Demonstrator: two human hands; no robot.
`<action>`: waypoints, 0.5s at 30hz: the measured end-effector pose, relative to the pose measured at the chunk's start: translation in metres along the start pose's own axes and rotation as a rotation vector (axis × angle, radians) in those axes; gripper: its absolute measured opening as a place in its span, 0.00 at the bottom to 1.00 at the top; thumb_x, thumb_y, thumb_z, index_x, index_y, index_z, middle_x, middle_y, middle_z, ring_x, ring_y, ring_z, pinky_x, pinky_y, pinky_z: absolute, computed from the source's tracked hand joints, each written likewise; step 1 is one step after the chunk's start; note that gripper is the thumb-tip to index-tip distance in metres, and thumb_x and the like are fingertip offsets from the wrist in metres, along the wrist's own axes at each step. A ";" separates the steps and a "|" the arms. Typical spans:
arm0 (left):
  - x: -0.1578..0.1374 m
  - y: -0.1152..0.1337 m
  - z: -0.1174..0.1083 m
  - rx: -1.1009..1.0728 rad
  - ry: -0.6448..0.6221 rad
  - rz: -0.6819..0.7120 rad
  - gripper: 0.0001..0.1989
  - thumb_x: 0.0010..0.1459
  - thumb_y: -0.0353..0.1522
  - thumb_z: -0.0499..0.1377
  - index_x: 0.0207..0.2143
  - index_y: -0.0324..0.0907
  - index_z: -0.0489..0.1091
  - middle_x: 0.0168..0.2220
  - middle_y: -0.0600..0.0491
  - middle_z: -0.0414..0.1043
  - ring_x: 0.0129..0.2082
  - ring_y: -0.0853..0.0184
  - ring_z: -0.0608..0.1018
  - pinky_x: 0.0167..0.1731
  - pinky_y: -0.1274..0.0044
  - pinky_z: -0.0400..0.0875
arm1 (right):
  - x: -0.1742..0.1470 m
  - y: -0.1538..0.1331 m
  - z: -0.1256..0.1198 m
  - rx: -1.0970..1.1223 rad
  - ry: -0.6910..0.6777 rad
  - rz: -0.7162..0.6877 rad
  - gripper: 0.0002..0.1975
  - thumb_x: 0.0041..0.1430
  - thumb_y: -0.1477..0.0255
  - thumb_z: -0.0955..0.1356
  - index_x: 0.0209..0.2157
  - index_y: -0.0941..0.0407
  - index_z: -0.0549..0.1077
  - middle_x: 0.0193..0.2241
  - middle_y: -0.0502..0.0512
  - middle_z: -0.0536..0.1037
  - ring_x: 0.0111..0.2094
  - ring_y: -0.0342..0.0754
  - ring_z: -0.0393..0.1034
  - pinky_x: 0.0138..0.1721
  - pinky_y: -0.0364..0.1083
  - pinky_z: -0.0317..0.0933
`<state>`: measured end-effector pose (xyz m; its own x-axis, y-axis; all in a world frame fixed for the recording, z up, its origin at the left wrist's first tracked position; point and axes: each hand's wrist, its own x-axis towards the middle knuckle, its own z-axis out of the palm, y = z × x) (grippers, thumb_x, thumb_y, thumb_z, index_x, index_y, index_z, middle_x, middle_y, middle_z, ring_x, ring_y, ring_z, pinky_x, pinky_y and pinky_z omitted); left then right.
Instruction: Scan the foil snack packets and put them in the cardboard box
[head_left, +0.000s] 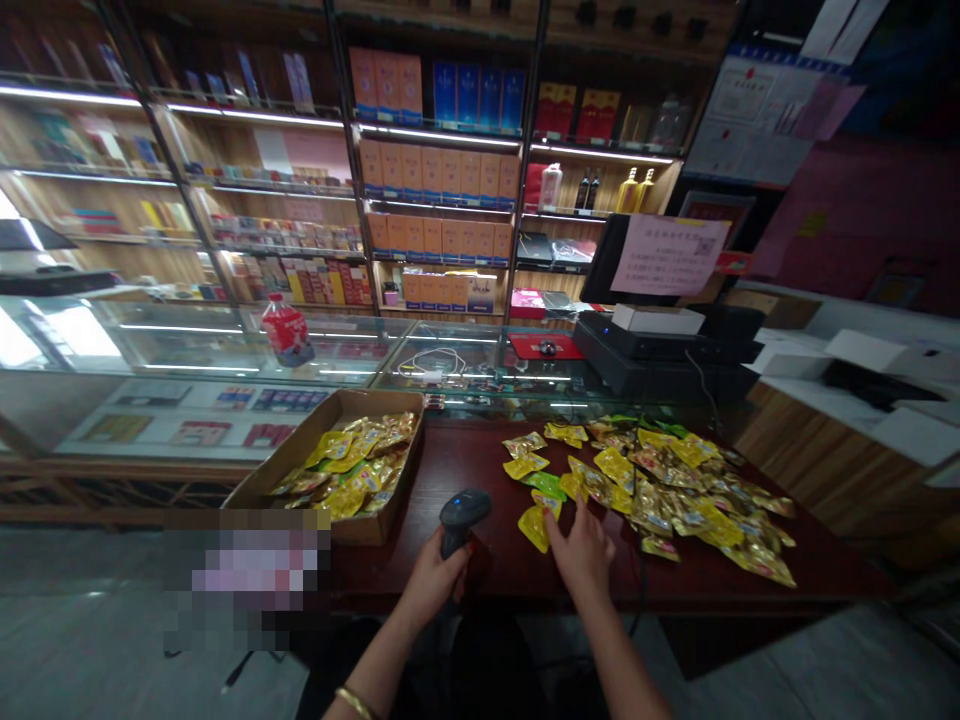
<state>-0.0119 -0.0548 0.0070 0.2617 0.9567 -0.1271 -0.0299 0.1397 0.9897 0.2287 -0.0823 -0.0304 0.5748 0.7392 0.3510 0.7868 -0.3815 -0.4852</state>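
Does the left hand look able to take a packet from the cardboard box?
Probably not easily: the left hand is gripping the scanner, although the cardboard box nearby is open on top.

The scanner (466, 508) at lower centre is dark grey with a small blue light; the packets (709, 510) at right of centre are shiny yellow and gold, a few green; the box (366, 530) at left of centre is brown; the table (454, 450) is dark reddish-brown; the jug (286, 338) is mostly red; the sheet (664, 255) at upper right is pale pink with dark print.
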 end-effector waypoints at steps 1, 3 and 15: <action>0.000 -0.001 0.000 0.003 0.004 0.002 0.20 0.52 0.46 0.66 0.35 0.44 0.64 0.14 0.64 0.64 0.10 0.73 0.64 0.11 0.82 0.56 | 0.001 -0.003 0.000 -0.011 0.003 -0.003 0.39 0.63 0.52 0.64 0.66 0.63 0.61 0.58 0.73 0.75 0.60 0.69 0.66 0.57 0.67 0.56; 0.001 -0.002 -0.001 0.005 0.011 0.006 0.20 0.52 0.47 0.66 0.35 0.43 0.64 0.15 0.64 0.65 0.10 0.73 0.65 0.11 0.82 0.57 | 0.002 -0.006 0.000 -0.006 0.006 -0.058 0.39 0.61 0.54 0.66 0.67 0.60 0.61 0.57 0.72 0.75 0.60 0.69 0.66 0.59 0.69 0.53; -0.004 0.000 -0.019 0.001 -0.281 -0.014 0.23 0.50 0.46 0.68 0.39 0.38 0.72 0.15 0.61 0.66 0.11 0.73 0.65 0.13 0.81 0.57 | -0.004 0.006 0.001 0.494 -0.034 -0.176 0.36 0.63 0.64 0.66 0.70 0.51 0.55 0.59 0.63 0.70 0.58 0.59 0.70 0.57 0.56 0.67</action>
<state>-0.0315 -0.0542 0.0059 0.5189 0.8467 -0.1175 -0.0239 0.1517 0.9881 0.2305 -0.0868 -0.0359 0.4300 0.7889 0.4390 0.6659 0.0512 -0.7443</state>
